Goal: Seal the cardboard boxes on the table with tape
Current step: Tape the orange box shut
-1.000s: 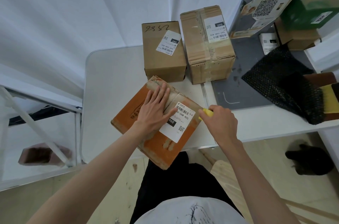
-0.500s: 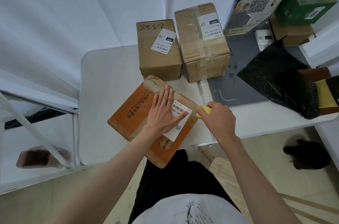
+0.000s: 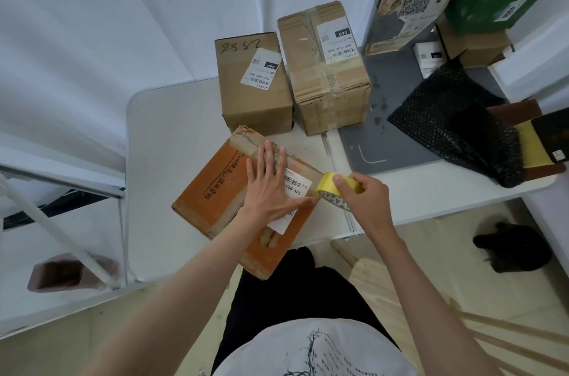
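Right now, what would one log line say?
left hand flat on orange box | right hand holds tape roll | taping underway

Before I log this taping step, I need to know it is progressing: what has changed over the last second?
The right hand has drawn the yellow tape roll out past the orange box's right edge, so more of the roll shows. The left hand, flat on the box, slid right over the white label. The two brown boxes behind stayed put.
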The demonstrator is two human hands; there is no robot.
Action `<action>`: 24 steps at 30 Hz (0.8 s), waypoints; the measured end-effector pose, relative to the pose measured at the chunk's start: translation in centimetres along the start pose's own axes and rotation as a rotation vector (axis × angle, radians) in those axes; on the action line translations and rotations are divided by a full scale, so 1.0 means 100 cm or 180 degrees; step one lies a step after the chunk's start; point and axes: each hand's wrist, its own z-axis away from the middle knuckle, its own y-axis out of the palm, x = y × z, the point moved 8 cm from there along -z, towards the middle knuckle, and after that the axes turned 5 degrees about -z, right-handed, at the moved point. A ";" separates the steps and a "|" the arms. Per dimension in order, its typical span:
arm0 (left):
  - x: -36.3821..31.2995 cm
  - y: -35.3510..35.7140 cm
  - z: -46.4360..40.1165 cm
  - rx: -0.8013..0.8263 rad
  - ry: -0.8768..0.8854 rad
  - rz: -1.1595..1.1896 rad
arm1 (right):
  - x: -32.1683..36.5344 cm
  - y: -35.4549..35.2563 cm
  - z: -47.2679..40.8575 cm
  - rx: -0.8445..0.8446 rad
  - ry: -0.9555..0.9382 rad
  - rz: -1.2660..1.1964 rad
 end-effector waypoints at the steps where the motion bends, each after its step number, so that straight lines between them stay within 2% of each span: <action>1: 0.000 0.000 0.000 0.0020 0.0006 -0.0014 | 0.001 0.001 0.000 0.0009 -0.0017 0.0043; 20: -0.002 -0.001 0.002 0.0145 0.0026 -0.0139 | 0.007 0.009 0.004 -0.0159 -0.0362 0.0534; 24: 0.001 0.001 -0.001 0.0168 0.0026 -0.0150 | -0.014 -0.006 0.004 -0.0270 -0.0245 0.0656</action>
